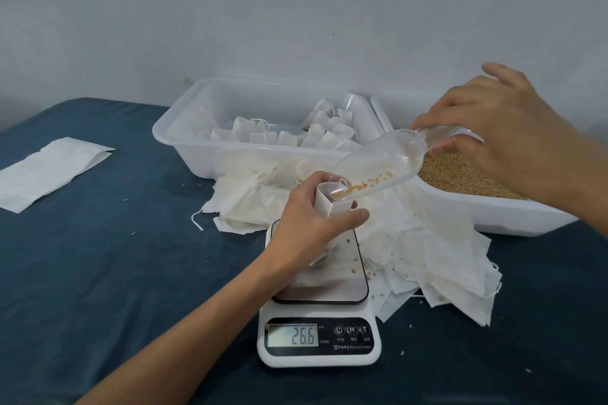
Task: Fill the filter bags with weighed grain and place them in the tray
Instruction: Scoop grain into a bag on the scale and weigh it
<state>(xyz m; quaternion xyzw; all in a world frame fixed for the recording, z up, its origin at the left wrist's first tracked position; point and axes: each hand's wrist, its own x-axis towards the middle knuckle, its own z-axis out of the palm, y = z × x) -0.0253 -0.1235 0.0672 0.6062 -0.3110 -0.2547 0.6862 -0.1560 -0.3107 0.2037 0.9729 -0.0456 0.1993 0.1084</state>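
My left hand (309,223) grips a white filter bag (325,204) upright on the platform of a white digital scale (320,332) whose display reads 26.6. My right hand (493,128) pinches the handle of a clear plastic scoop (378,164), tilted down with its lip at the bag's mouth. A few grains lie in the scoop's lower end. The white tray (197,154) behind holds several filled bags (296,135). A second white tub (493,217) on the right holds brown grain (460,174).
A heap of empty filter bags (444,260) lies between the scale and the tubs. A flat stack of white bags (49,171) lies at the left on the blue cloth (131,273). Loose grains are scattered around the scale. A pale wall stands behind.
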